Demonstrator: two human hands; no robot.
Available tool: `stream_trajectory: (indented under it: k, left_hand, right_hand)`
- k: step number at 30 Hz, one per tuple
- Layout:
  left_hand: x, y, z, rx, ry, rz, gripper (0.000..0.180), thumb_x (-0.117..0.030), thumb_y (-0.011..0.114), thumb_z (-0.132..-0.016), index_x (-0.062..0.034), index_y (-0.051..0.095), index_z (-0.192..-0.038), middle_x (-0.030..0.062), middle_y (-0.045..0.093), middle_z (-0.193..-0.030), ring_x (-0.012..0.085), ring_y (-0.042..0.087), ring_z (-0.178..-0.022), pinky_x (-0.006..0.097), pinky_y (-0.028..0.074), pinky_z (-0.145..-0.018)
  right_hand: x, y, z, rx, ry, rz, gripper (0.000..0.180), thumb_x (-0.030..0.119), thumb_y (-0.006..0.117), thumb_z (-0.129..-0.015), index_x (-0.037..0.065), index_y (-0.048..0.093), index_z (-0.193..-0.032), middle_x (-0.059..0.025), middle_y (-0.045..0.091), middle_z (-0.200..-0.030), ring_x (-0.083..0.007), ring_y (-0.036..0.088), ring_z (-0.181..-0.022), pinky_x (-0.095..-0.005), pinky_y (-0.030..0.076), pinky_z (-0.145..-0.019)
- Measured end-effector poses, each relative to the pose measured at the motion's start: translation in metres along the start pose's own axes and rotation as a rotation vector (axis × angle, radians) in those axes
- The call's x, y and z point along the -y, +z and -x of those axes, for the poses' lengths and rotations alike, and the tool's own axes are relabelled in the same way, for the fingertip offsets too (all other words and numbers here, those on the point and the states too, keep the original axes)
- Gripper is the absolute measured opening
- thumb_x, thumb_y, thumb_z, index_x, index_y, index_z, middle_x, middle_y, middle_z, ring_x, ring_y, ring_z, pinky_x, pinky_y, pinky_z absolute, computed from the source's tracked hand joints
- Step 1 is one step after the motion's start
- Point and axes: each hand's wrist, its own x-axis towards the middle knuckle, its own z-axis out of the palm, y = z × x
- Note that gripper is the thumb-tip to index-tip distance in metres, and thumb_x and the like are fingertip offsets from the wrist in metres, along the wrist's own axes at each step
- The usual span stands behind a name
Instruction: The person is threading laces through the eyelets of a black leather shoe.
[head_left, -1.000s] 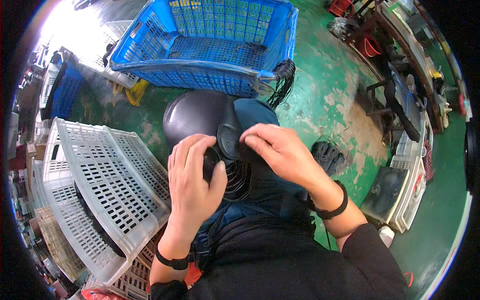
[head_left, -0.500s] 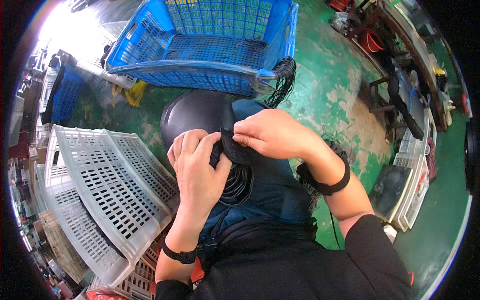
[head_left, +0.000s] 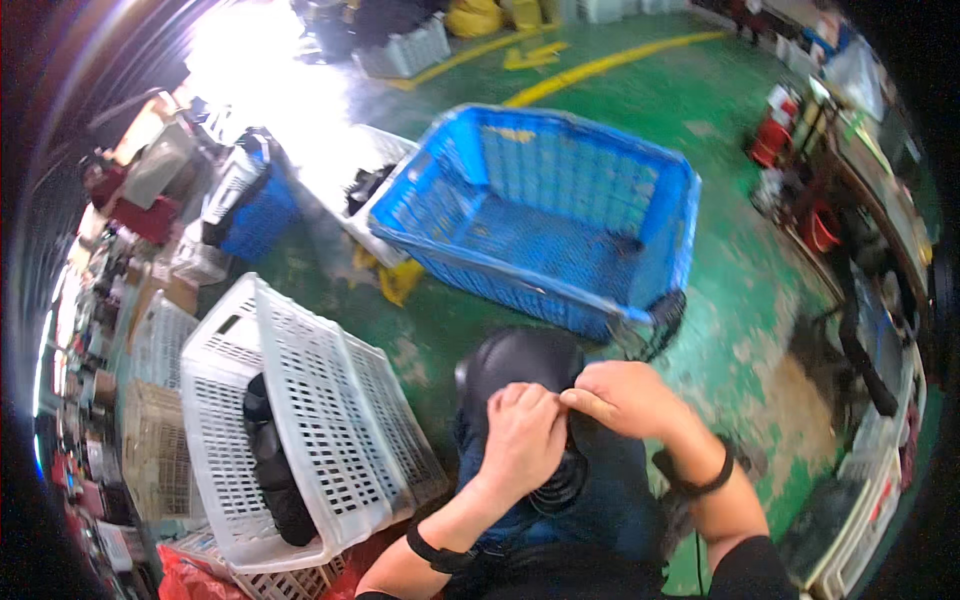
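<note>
A smooth, shiny black dome-shaped piece [head_left: 518,362] rests over my lap, its near edge under my fingers. My left hand [head_left: 522,438] is closed on that edge, fingers bent and pressed together. Close against it, my right hand [head_left: 630,398] pinches the same edge between thumb and fingers. What exactly lies between the fingertips is hidden. Below my hands, a stack of curved black layers [head_left: 562,484] lies on my dark blue trousers [head_left: 610,500].
Ahead stands a large blue plastic basket [head_left: 540,290] with black cords [head_left: 664,325] hanging off its near right corner. A white crate [head_left: 340,430] at my left holds black pieces [head_left: 275,470]. Far right are a bench [head_left: 880,190] and a red bucket [head_left: 820,228].
The view has tilted up and turned, so the basket, crate and hands appear lower and farther right. Both hands stay at the black piece's edge, now closer together.
</note>
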Motion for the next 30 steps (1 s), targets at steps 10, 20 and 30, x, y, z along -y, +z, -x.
stream_trajectory:
  k: [10, 20, 30]
  left_hand:
    - [0.017, -0.017, 0.042, -0.111, -0.069, 0.427, 0.011, 0.002, 0.067, -0.084, -0.0023, 0.062, -0.094, 0.0147, 0.066, -0.111, 0.0335, 0.062, -0.111, 0.047, 0.041, -0.114]
    - [0.005, -0.053, 0.048, 0.033, -0.447, 0.208, 0.011, -0.01, 0.068, -0.088, -0.0023, 0.066, -0.096, 0.0135, 0.066, -0.094, 0.0271, 0.065, -0.086, 0.037, 0.053, -0.076]
    - [0.047, -0.035, 0.069, -0.002, -0.708, 0.928, 0.017, -0.013, 0.058, -0.102, 0.0004, 0.069, -0.103, -0.0062, 0.061, -0.087, 0.0022, 0.052, -0.081, 0.02, 0.042, -0.072]
  right_hand:
    - [0.053, 0.026, 0.016, -0.232, -0.274, -0.03, 0.025, 0.018, 0.072, -0.086, 0.008, 0.067, -0.109, -0.0077, 0.069, -0.091, -0.0306, 0.065, -0.09, -0.0433, 0.048, -0.081]
    - [0.038, 0.052, 0.012, -0.356, -0.353, -0.055, 0.01, 0.016, 0.073, -0.084, 0.01, 0.066, -0.087, -0.0082, 0.066, -0.085, -0.0322, 0.062, -0.088, -0.0427, 0.047, -0.078]
    - [0.041, 0.059, 0.011, -0.377, -0.24, -0.027, 0.009, 0.018, 0.072, -0.085, 0.01, 0.067, -0.084, -0.0054, 0.062, -0.087, -0.0284, 0.059, -0.094, -0.0422, 0.044, -0.082]
